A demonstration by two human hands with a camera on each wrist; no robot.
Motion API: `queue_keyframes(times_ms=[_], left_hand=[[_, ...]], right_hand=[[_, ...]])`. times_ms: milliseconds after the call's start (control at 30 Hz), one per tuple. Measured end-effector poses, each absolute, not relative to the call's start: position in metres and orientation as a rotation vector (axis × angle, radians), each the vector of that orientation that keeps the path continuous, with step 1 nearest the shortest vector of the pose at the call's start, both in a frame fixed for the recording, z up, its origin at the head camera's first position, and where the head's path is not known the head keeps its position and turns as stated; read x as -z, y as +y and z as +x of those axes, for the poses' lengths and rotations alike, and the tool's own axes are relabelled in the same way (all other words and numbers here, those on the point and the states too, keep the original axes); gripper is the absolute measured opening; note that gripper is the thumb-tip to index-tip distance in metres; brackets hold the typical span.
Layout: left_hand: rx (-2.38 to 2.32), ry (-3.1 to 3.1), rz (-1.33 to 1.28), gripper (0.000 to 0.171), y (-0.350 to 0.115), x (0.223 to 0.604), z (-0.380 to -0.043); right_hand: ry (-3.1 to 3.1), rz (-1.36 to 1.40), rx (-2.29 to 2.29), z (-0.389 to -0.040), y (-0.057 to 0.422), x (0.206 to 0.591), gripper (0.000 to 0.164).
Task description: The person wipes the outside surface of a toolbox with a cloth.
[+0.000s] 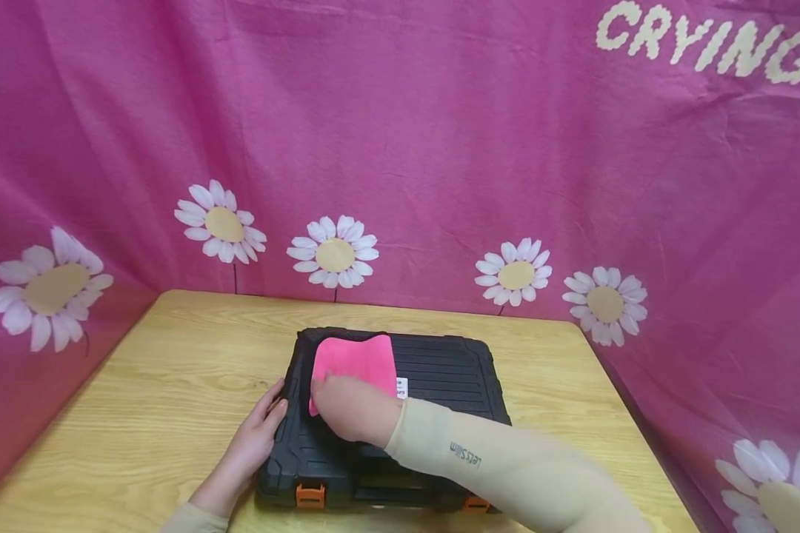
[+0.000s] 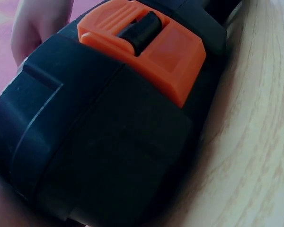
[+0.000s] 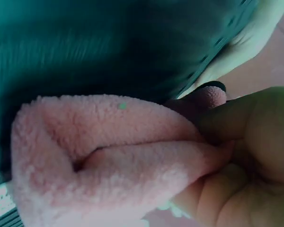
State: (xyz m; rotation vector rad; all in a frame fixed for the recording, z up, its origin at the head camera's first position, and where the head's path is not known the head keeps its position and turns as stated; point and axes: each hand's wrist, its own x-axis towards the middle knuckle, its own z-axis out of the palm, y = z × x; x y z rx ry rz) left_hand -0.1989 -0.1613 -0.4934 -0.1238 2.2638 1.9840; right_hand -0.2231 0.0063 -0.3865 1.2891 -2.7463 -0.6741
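A black ribbed plastic case (image 1: 447, 370) lies flat on the wooden table. My left hand (image 1: 256, 437) rests along the case's left side, fingers extended against its edge. Over the upper left of the lid, my right hand (image 1: 356, 411) grips a pink cloth (image 1: 353, 355). In the right wrist view the fluffy cloth (image 3: 128, 127) is folded and bunched, its end pinched between the thumb and fingers of the right hand (image 3: 246, 175). The left wrist view shows the case's front corner (image 2: 123, 132) with an orange latch (image 2: 175, 52) close up.
A white label (image 1: 402, 387) sits on the lid beside the cloth. At the case's front are a second orange latch (image 1: 476, 504) and a carrying handle (image 1: 393, 494). The wooden table (image 1: 153, 385) ends at a pink curtain (image 1: 400, 148) printed with daisies at the back and sides.
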Motion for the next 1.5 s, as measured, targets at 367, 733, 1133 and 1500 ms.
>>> queue_keyframes(times_ms=[367,733,1133,1500], left_hand=[[-1.972,2.286,-0.144,0.058,-0.164,0.493,-0.197],[-1.885,2.304,-0.197,0.057,-0.167,0.49,-0.199],[-1.983,2.295,-0.086,0.052,-0.162,0.491,-0.198],[-1.943,2.317,-0.085,0.053,-0.161,0.493,-0.2]], right_hand=[[-2.641,1.372,0.775,-0.163,0.02,0.391,0.047],[-2.695,1.521,0.556,-0.139,0.029,0.392,0.041],[-2.785,1.542,0.625,-0.142,0.037,0.39,0.046],[-2.886,1.551,0.311,-0.167,0.051,0.379,0.037]])
